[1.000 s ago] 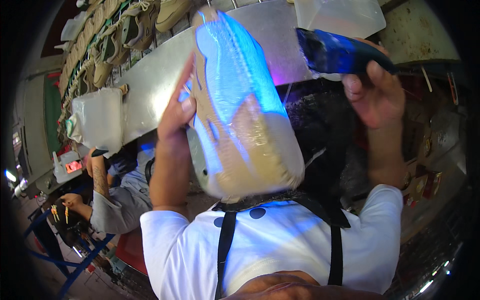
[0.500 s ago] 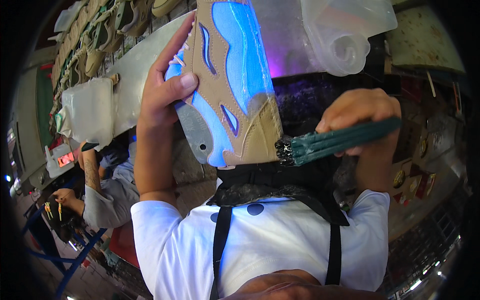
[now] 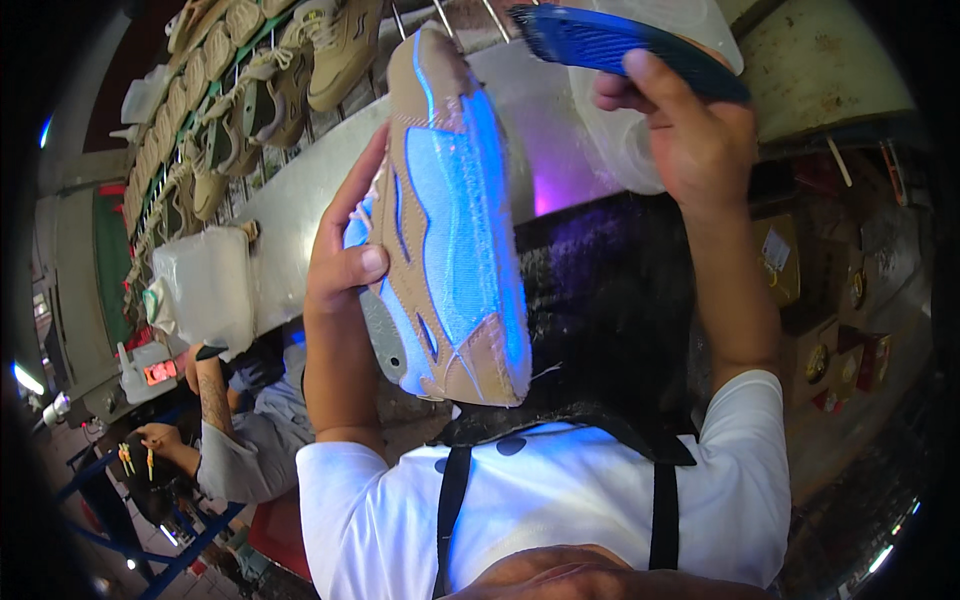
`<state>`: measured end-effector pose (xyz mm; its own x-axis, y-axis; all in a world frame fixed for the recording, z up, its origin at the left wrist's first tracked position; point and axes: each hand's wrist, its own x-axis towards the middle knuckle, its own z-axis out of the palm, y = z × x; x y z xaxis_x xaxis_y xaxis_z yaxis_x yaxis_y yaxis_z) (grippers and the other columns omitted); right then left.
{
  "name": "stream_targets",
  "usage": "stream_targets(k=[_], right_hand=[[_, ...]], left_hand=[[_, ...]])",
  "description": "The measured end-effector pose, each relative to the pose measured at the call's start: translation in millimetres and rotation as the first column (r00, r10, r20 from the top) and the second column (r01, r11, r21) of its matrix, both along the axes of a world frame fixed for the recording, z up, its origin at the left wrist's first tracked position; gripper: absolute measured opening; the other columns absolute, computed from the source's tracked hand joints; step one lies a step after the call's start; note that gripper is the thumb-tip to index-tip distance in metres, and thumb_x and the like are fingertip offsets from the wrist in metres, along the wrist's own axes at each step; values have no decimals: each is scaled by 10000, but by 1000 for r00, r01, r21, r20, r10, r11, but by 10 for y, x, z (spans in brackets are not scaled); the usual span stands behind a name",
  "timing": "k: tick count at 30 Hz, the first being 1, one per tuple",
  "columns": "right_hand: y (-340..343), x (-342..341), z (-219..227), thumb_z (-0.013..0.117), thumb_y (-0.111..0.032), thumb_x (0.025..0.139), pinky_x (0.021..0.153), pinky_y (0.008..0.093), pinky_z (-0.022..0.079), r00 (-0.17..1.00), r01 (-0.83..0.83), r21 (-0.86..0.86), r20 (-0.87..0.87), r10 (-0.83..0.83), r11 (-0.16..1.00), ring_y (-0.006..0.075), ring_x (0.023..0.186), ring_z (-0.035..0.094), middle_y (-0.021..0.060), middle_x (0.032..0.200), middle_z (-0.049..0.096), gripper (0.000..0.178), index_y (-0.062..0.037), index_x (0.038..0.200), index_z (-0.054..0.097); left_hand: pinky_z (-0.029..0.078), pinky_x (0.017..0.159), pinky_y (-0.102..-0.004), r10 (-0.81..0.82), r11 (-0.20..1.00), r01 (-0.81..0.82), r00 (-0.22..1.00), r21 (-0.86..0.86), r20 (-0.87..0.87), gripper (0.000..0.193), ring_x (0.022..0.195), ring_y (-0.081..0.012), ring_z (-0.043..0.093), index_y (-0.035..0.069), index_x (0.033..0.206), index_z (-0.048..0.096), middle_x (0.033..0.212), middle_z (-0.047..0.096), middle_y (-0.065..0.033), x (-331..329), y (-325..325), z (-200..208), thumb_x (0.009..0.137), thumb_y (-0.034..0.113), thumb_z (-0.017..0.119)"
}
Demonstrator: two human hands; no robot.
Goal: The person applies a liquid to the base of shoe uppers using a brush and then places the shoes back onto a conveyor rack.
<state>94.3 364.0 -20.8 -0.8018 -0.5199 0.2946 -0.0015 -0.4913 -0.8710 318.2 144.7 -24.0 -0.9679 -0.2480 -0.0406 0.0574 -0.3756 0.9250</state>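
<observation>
My left hand grips a tan shoe upper by its laced side, thumb pressed on the tan panel. The upper has no outsole on it and stands toe upward, lit bright blue along its lower edge. A grey shoe last shows out of its opening. Up at the right, my right hand is closed on a brush with a ribbed handle that looks blue in the light. Its dark bristles point left, apart from the shoe. Behind the brush is a translucent plastic container, partly hidden.
A metal bench runs behind the shoe. On its left stands another translucent tub. Several tan shoes and soles hang on a rack at the far left. A co-worker in a grey shirt sits at lower left; boxes lie at right.
The brush has left the heel's lower edge and moved up and away with my right hand, over the container. The shoe has come down toward my body, so its toe now shows.
</observation>
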Motion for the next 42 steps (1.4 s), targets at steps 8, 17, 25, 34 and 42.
stream_targets(k=[8,17,25,34,42], right_hand=[[82,-1028,533,729,-195,938,610,301,574,990,144,-38,-7,-144,989,174,695,702,132,884,719,216,0,1031,723],[-218,-1159,553,722,-317,931,391,231,410,886,409,183,157,-437,894,94,512,600,18,667,621,252,-74,930,657],[-142,-1234,459,739,-227,921,411,233,328,910,373,81,161,-382,924,110,531,584,16,718,622,217,-33,891,647],[-138,-1219,442,721,-238,937,409,227,336,917,350,146,147,-370,925,95,527,590,-1,673,617,213,-46,864,667],[-147,-1173,487,713,-233,945,399,220,326,918,360,129,129,-375,924,95,512,590,-2,657,611,212,-48,852,672]], left_hand=[[473,957,-262,34,820,142,955,-554,295,823,1059,-171,643,26,1522,454,1276,644,-147,-962,-926,708,775,201,753],[488,923,-328,-60,106,78,996,-991,72,753,1033,-210,630,85,1519,450,1196,651,-117,-2222,-1711,1021,842,167,770],[243,1183,-620,42,-632,262,951,-729,305,939,1456,-343,381,172,1587,330,1499,528,-107,-2797,-1284,1581,790,154,826],[482,1011,-405,-431,-813,-124,785,-569,445,349,1116,-306,630,82,1156,670,1095,674,-107,-3632,-1661,1245,809,55,648],[487,1004,-432,-712,-701,-529,555,-479,430,384,1148,-286,582,80,1203,623,1146,609,-54,-4001,-1632,669,824,142,603]])
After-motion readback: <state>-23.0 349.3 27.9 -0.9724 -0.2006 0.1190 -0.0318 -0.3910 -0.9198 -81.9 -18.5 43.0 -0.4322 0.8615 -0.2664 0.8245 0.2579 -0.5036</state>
